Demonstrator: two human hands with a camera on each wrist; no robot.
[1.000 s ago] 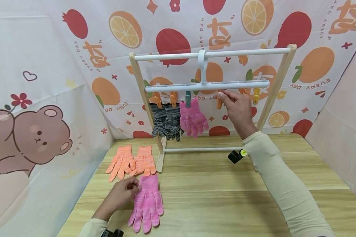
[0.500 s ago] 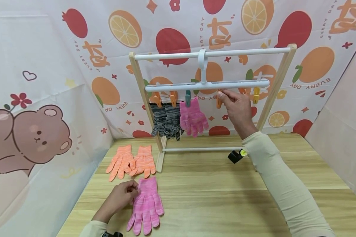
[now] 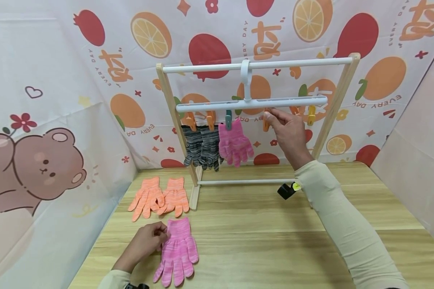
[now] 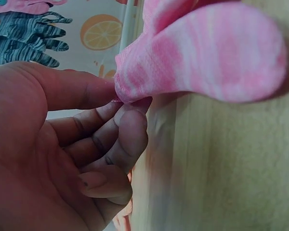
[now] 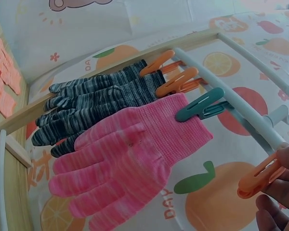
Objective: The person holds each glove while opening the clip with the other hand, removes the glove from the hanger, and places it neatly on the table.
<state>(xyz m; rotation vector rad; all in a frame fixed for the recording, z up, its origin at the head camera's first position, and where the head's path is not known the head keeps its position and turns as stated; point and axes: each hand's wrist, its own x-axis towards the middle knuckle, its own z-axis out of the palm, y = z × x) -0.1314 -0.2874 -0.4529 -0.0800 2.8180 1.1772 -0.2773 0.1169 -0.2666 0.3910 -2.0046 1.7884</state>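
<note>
A pink glove [image 3: 179, 251] lies on the wooden table, fingers toward the near edge. My left hand [image 3: 144, 245] is at its cuff; in the left wrist view the thumb and fingertips pinch the glove's edge [image 4: 130, 82]. Up at the white hanger bar [image 3: 251, 105], my right hand [image 3: 289, 132] pinches an orange clothespin [image 5: 262, 178] that hangs from the bar with no glove in it. Left of it, a second pink glove [image 5: 130, 154] hangs from a teal clothespin [image 5: 200, 104]. Two grey-black striped gloves [image 5: 101, 96] hang beyond from orange clothespins [image 5: 178, 82].
Two orange gloves [image 3: 159, 196] lie at the table's left. The hanger hooks over the top rail [image 3: 293, 63] of a wooden stand [image 3: 334, 104]. A yellow clothespin [image 3: 311, 115] hangs near the bar's right end. A fruit-print cloth [image 3: 209, 24] covers the back.
My left hand and the pink glove on the table have shifted slightly toward the near edge. My right hand stays on the orange clothespin.
</note>
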